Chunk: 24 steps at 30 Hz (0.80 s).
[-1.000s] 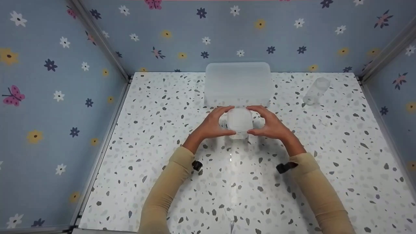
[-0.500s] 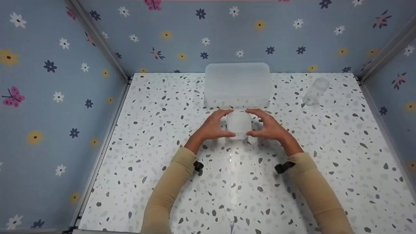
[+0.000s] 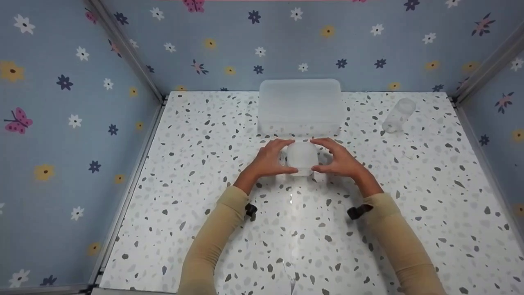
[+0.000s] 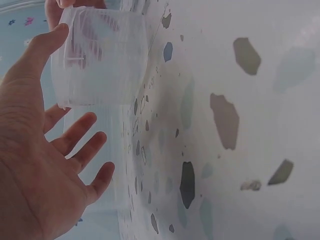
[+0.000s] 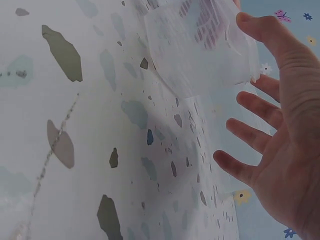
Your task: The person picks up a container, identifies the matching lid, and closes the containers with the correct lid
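Observation:
A small translucent plastic container point(image 3: 302, 156) with a pale lid-like top stands on the speckled table, between both hands. My left hand point(image 3: 268, 159) pinches its top edge at the left, thumb on the near side and index finger on the far side. In the same way my right hand point(image 3: 342, 159) pinches the right side. Both wrist views show the thumbs at the container's top rim. The left hand's other fingers point(image 4: 82, 135) and the right hand's other fingers point(image 5: 250, 135) spread away from it. Whether the top is a separate lid is hard to tell.
A large frosted plastic box point(image 3: 300, 102) stands behind the hands, against the flowered back wall point(image 3: 286, 41). Toward the back right is a clear cylindrical vessel point(image 3: 399, 116). Flowered side walls border the table point(image 3: 204, 135) left and right.
Both hands have come slightly down and nearer with the container's top, and less of the container's front shows under it. The large box and cylindrical vessel stay put.

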Each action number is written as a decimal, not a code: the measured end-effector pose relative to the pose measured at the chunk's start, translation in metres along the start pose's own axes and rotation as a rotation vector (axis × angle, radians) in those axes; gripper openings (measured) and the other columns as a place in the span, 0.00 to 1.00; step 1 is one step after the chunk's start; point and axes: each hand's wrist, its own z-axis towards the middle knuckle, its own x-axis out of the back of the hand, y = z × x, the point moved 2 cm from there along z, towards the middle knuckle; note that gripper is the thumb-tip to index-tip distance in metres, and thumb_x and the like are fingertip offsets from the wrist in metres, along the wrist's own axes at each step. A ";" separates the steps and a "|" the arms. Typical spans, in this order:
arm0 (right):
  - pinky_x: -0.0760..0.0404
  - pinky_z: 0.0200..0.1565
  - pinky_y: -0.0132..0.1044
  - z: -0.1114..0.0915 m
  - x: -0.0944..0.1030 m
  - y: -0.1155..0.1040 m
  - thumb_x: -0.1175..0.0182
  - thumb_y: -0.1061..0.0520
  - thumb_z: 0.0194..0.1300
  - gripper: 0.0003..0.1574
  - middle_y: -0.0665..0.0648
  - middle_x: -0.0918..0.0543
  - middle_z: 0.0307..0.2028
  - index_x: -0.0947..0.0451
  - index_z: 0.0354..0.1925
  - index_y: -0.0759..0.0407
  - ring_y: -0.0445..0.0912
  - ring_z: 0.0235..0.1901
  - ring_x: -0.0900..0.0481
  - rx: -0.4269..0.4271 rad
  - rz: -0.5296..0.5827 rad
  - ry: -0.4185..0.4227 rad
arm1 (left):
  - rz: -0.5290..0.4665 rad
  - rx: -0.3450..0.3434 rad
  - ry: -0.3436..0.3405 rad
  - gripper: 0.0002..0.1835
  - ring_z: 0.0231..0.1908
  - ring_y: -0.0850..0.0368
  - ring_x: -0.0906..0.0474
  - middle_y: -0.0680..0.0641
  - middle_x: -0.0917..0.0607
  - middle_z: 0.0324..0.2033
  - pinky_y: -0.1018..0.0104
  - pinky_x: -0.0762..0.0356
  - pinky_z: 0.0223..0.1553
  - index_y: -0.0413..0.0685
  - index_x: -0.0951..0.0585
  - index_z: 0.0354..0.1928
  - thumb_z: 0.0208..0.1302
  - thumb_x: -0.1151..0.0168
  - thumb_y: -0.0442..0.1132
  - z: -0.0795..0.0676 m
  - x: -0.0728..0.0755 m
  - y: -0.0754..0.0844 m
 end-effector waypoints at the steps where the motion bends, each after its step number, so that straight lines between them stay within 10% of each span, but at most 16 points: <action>1: 0.33 0.81 0.78 -0.001 0.000 0.001 0.17 0.52 0.65 0.55 0.65 0.26 0.81 0.29 0.84 0.54 0.67 0.83 0.31 -0.006 0.001 -0.001 | -0.002 0.005 -0.003 0.54 0.83 0.38 0.31 0.42 0.26 0.82 0.27 0.36 0.83 0.58 0.31 0.87 0.63 0.17 0.63 0.000 -0.001 0.000; 24: 0.32 0.81 0.76 -0.002 0.000 0.003 0.20 0.49 0.69 0.57 0.64 0.30 0.85 0.34 0.88 0.50 0.68 0.84 0.33 -0.049 -0.005 -0.049 | -0.037 0.044 -0.032 0.58 0.78 0.41 0.24 0.42 0.25 0.81 0.37 0.25 0.80 0.60 0.38 0.90 0.64 0.17 0.63 -0.003 -0.005 -0.003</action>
